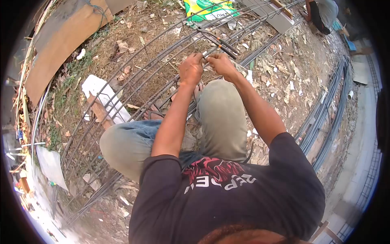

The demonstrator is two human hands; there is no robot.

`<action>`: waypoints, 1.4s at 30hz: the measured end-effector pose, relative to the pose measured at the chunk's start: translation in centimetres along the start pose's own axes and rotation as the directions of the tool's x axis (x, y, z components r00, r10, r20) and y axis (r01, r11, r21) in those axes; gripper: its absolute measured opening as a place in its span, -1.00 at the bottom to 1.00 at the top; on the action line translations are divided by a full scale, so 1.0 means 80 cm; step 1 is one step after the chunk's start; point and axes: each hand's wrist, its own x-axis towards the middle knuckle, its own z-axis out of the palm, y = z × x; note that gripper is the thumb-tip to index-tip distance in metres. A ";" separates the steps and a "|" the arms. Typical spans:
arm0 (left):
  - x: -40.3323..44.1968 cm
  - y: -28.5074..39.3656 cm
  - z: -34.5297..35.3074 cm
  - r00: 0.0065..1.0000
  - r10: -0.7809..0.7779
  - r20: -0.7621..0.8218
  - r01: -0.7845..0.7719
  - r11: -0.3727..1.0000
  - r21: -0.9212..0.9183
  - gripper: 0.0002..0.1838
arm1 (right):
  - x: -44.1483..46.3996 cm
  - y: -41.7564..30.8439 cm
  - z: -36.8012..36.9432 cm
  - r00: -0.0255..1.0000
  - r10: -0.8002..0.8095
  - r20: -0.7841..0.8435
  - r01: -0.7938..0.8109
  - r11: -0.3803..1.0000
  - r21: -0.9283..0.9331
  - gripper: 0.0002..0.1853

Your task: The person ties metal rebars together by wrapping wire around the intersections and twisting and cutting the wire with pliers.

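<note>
A long cage of steel reinforcing bars (pixel 142 67) runs diagonally across the ground before my knees. My left hand (pixel 191 68) is closed at one of its bars, fingertips pinched together. Close beside it, my right hand (pixel 221 65) pinches at the same spot. Whatever sits between the fingertips is too small to make out. Just beyond my hands, long-handled pincers (pixel 219 42) with black and orange grips rest across the bars.
A green and yellow sack (pixel 211 9) lies at the far side. Bundled steel rods (pixel 329 110) stretch along the right. A brown board (pixel 67 44) is at upper left, a white sheet (pixel 103 95) under the cage. Another person (pixel 323 14) crouches at upper right.
</note>
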 end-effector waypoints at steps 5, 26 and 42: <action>-0.007 -0.004 0.010 0.999 0.041 -0.024 -0.040 0.997 0.066 -0.93 | 0.003 -0.042 -0.015 0.948 -0.317 0.019 0.289 0.836 -0.466 -0.71; 0.048 -0.034 -0.021 0.687 -0.517 0.510 0.682 0.702 -0.207 -0.54 | -0.009 0.062 -0.036 0.953 0.167 0.251 -0.285 0.772 0.568 -0.46; 0.095 -0.112 0.069 0.394 -0.296 0.871 0.919 0.095 -0.383 0.25 | -0.015 0.045 -0.016 1.000 0.009 -0.026 -0.023 0.797 -0.603 -0.63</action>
